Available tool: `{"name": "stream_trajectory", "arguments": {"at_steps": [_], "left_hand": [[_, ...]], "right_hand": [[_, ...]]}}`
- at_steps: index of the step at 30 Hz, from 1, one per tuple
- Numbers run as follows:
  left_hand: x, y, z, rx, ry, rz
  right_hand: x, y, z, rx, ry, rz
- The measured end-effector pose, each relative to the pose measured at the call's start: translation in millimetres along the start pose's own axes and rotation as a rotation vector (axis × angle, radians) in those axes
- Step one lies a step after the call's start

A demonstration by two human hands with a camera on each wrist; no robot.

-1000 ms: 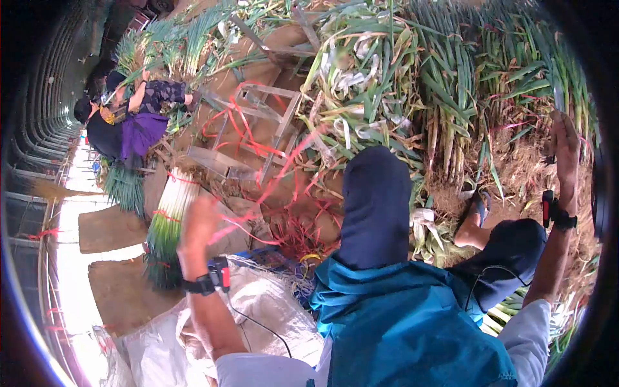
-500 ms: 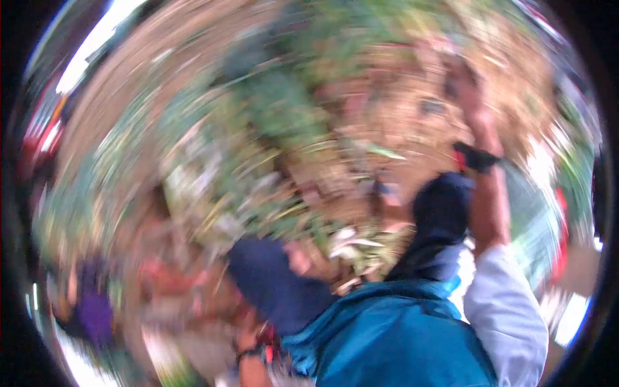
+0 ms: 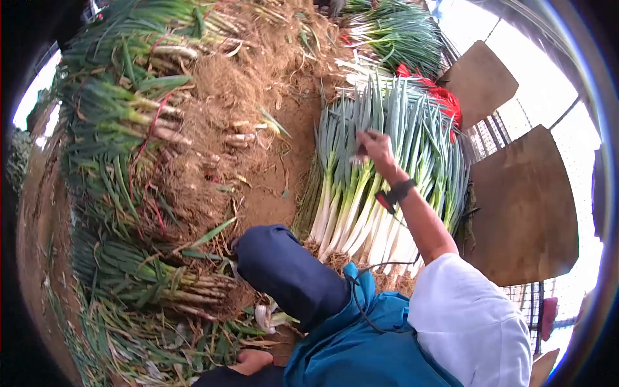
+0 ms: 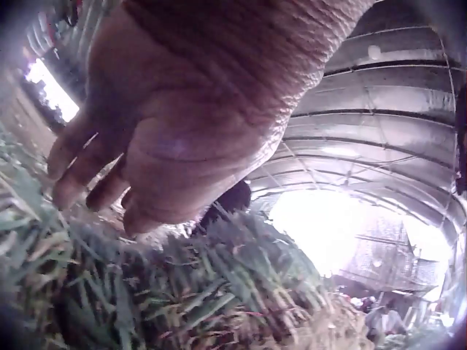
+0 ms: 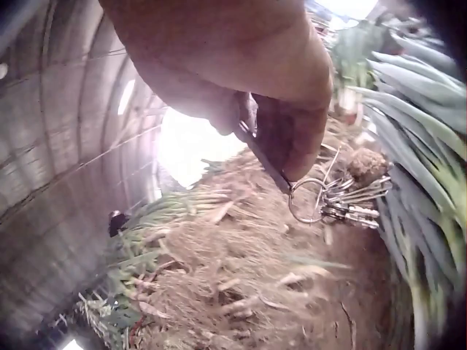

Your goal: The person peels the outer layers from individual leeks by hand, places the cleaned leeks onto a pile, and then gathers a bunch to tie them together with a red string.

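My right hand (image 3: 377,147) is raised over a big row of long green onions (image 3: 380,193) with green tops and white stems. In the right wrist view its thumb and fingers pinch a dark flat piece (image 5: 271,149), from which a ring with a bunch of keys (image 5: 350,208) hangs. The keys dangle beside the onions' green leaves. My left hand (image 4: 168,138) is out of the head view. The left wrist view shows it with fingers hanging loosely, close above a heap of green leaves (image 4: 211,292), and nothing shows in them.
Root-heavy onion bundles (image 3: 155,122) with red ties lie along the left, and loose leaves (image 3: 148,342) below them. Bare soil (image 3: 267,187) runs between the piles. Red plastic (image 3: 445,100) lies behind the onion row; brown boards (image 3: 525,206) stand at right.
The head view has swung round from the metal stools and another person to the onion row. My right hand moved with it, now over the onions; my left hand has left the head view.
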State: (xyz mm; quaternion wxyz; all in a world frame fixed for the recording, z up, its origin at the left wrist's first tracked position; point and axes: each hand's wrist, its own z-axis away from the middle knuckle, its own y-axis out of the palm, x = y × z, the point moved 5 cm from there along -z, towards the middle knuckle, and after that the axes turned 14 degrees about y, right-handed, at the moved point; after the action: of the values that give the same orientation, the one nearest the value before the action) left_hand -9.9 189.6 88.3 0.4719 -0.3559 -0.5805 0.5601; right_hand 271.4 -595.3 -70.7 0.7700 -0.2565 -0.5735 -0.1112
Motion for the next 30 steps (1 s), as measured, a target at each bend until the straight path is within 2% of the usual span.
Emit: {"name": "stream_trajectory", "arguments": {"at_steps": [3, 5, 7, 8, 9, 12, 14, 15, 16, 17, 19, 20, 21, 22, 23, 24, 26, 27, 28, 30], "left_hand": [[-83, -30, -25, 0.068, 0.156, 0.060], [-104, -24, -32, 0.152, 0.169, 0.132], [-117, -3, -39, 0.252, 0.181, 0.200], [-119, 12, -43, 0.301, 0.182, 0.235], [-104, 39, -45, 0.301, 0.283, 0.198], [-144, 34, -51, 0.444, 0.213, 0.170], [-152, 39, -57, 0.456, 0.226, 0.171], [-156, 43, -59, 0.465, 0.231, 0.171], [-162, 45, -62, 0.501, 0.210, 0.153], [-168, 45, -65, 0.539, 0.191, 0.134], [-176, 52, -70, 0.585, 0.186, 0.093], [-184, 53, -72, 0.643, 0.163, 0.063], [-196, 54, -74, 0.692, 0.137, 0.041], [-204, 57, -74, 0.735, 0.107, 0.023], [-206, 62, -71, 0.741, 0.056, 0.120], [-203, 72, -69, 0.660, 0.131, 0.155], [-188, 90, -56, 0.493, 0.280, 0.220], [-195, 81, -56, 0.521, 0.351, 0.175], [-196, 74, -54, 0.502, 0.343, 0.206], [-196, 59, -47, 0.453, 0.327, 0.266]], "right_hand": [[-71, 8, -1, 0.041, 0.230, -0.266], [-120, 33, -23, 0.059, 0.318, -0.393], [-141, 57, -37, 0.052, 0.347, -0.441], [-146, 71, -45, 0.046, 0.355, -0.476], [-148, 84, -54, 0.050, 0.355, -0.535], [-149, 109, -95, 0.028, 0.338, -0.545], [-132, 112, -127, -0.011, 0.322, -0.536], [-139, 110, -164, -0.081, 0.215, -0.473], [-145, 103, -202, -0.151, 0.210, -0.465], [-115, 94, -207, -0.043, 0.274, -0.476], [-88, 72, -225, -0.118, 0.293, -0.562], [-96, 60, -241, -0.193, 0.400, -0.578], [-107, 55, -243, -0.176, 0.439, -0.502], [-106, 54, -237, -0.153, 0.471, -0.426], [-107, 60, -222, -0.055, 0.382, -0.352], [-108, 71, -190, 0.044, 0.294, -0.278], [-98, 93, -105, 0.206, 0.307, -0.140], [-94, 92, -95, 0.254, 0.197, -0.033], [-123, 112, -36, 0.258, 0.424, -0.027], [-140, 120, 20, 0.359, 0.472, -0.007]]}}
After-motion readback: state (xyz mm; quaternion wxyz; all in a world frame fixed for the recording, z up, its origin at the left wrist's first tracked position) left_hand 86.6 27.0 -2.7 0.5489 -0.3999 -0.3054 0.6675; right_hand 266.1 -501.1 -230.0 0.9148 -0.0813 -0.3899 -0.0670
